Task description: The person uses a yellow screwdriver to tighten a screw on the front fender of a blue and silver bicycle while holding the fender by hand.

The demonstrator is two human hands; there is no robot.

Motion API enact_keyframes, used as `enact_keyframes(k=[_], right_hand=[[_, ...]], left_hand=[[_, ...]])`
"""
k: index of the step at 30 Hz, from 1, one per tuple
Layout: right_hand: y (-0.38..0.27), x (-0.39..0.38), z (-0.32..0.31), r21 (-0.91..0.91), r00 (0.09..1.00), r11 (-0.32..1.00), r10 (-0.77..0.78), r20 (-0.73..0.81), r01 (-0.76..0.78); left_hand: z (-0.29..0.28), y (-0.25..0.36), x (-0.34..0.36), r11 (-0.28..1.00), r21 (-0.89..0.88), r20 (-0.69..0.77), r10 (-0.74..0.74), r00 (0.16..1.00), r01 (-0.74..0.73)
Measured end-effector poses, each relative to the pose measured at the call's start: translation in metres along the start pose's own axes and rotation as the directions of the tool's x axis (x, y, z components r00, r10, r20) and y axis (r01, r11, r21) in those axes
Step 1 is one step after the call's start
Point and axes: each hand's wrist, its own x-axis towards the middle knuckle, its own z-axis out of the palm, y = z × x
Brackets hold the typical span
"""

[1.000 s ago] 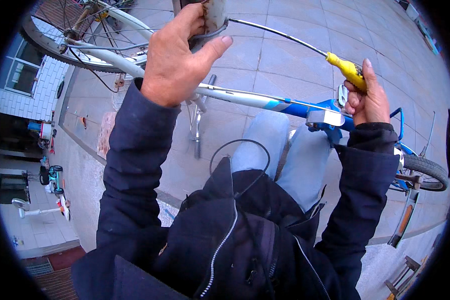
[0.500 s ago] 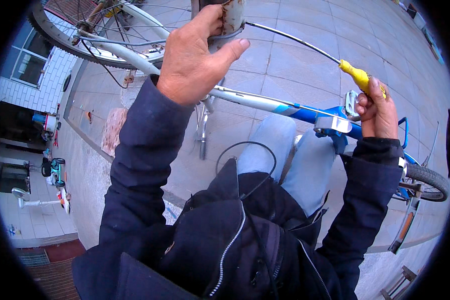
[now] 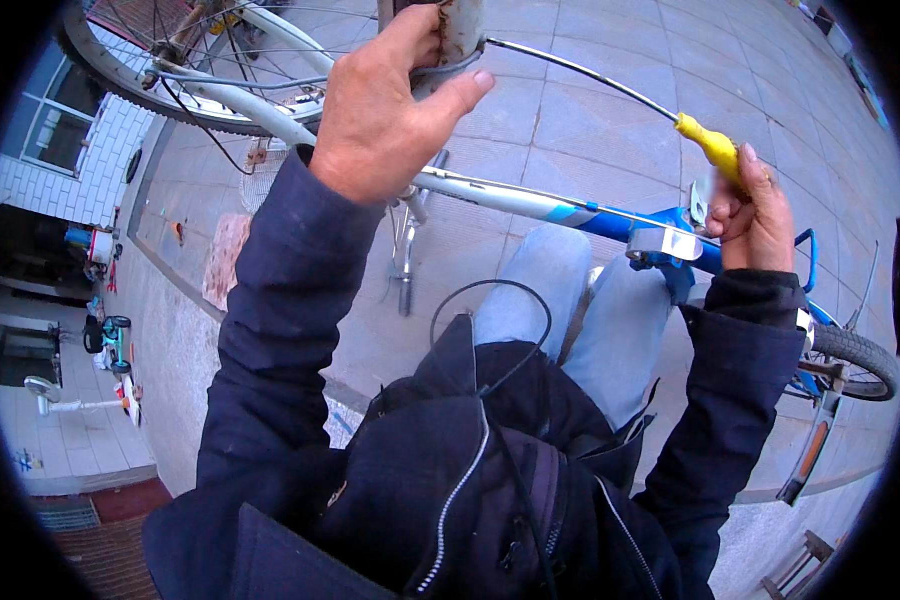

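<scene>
Screwdriver [image 3: 712,148] with its yellow handle sits clenched in my right hand [image 3: 755,215], its long thin shaft reaching to the grey metal part [image 3: 457,35] that my left hand [image 3: 385,105] grips above the blue bicycle frame [image 3: 570,212]. I judge the shaft stiff but slender; hold it at the handle.

1. An outdoor paved yard or street-side spot: grey paving slabs [image 3: 610,110] cover the ground.
2. A white tiled wall with a window [image 3: 55,150] stands at the left edge.
3. A blue-and-white bicycle [image 3: 570,210] lies across the slabs.
4. A child's scooter [image 3: 80,395] and small toy vehicles stand near the building.
</scene>
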Motion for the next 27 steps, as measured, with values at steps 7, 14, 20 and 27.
enact_keyframes(k=[7,14,20,27], right_hand=[[0.001,-0.006,0.016,0.001,0.987,0.995,-0.097,-0.126,0.098],[0.004,0.006,-0.002,0.063,1.000,0.998,-0.025,-0.016,0.026],[0.001,0.002,0.010,0.048,0.998,0.998,-0.044,-0.055,0.047],[0.003,0.007,0.004,0.066,0.999,0.997,-0.037,-0.037,0.039]], left_hand=[[0.001,0.000,-0.002,0.999,-0.036,0.004,-0.016,1.000,0.017],[0.000,0.000,0.000,0.999,-0.021,0.016,0.025,1.000,-0.024],[-0.002,0.003,-0.001,0.999,-0.040,0.029,-0.027,0.999,0.029],[0.002,-0.004,-0.002,0.999,-0.046,-0.024,0.013,1.000,-0.014]])
